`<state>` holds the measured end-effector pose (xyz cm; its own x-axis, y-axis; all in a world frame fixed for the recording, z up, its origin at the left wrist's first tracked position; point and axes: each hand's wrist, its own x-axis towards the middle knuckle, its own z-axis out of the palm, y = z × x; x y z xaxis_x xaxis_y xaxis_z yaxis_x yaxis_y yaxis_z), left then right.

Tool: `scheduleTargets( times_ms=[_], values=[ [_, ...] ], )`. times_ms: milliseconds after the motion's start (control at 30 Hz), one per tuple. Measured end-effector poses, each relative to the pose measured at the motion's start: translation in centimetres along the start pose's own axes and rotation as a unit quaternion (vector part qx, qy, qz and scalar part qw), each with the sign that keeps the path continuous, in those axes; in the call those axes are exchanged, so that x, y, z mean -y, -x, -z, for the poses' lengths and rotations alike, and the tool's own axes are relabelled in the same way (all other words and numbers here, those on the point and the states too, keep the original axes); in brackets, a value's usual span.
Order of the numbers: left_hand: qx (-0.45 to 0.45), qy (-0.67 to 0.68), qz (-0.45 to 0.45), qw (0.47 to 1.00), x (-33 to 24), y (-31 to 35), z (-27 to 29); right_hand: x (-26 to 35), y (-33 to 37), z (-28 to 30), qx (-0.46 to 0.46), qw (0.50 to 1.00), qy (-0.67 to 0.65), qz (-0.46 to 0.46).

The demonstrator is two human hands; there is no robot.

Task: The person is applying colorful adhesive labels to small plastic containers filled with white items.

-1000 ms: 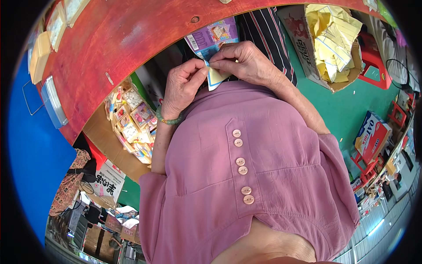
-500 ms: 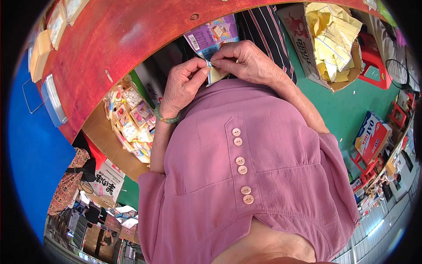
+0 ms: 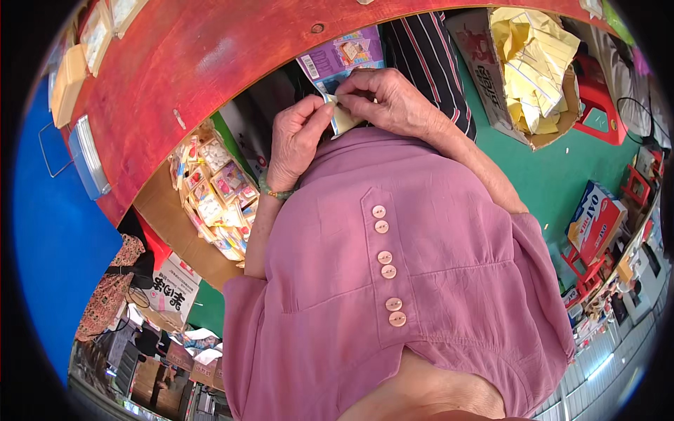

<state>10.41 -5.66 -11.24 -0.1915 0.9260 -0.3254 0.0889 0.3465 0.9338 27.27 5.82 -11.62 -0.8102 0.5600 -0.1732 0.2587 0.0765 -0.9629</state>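
Both of my hands are close together over my lap, at the red table's edge. A purple and blue printed sheet (image 3: 361,52) hangs out beyond them, with a barcode on its left side. Its near end curls up between the fingers, where a pale yellow piece (image 3: 343,122) shows. My left hand (image 3: 298,138), with a green bead bracelet at the wrist, pinches the sheet's edge between thumb and forefinger. My right hand (image 3: 394,98) is closed in a pinch at the same end, touching the yellow piece. The fingertips partly hide where the two layers meet.
A red table (image 3: 210,63) curves across the front. To the left, a cardboard box (image 3: 161,203) holds many small printed packs (image 3: 217,193). At right, another carton (image 3: 484,70) overflows with crumpled yellow paper (image 3: 533,63), beside a red stool (image 3: 600,112). Wooden pieces (image 3: 69,81) lie far left.
My hands stay pinched at the sheet's end, and a little more of the pale yellow piece shows between them. The whole view has shifted slightly.
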Motion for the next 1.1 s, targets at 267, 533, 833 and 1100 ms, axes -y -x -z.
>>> scheduleTargets(
  times_ms=[267,533,833,1100],
  values=[
    [-0.064,0.1,0.047,0.992,2.8,-0.1,1.1,-1.0,0.8,1.7,-0.043,0.964,-0.244,-0.092],
    [-0.133,0.177,0.065,0.973,5.6,-0.2,3.5,-1.6,3.3,4.9,-0.151,0.908,-0.388,-0.055],
    [-0.139,0.045,0.07,0.987,7.7,-0.6,4.6,-1.0,7.0,9.4,-0.255,0.852,-0.452,0.072],
    [-0.23,-0.173,0.014,0.957,6.6,-1.3,4.8,1.8,9.6,11.7,-0.279,0.87,-0.384,0.136]
  ],
)
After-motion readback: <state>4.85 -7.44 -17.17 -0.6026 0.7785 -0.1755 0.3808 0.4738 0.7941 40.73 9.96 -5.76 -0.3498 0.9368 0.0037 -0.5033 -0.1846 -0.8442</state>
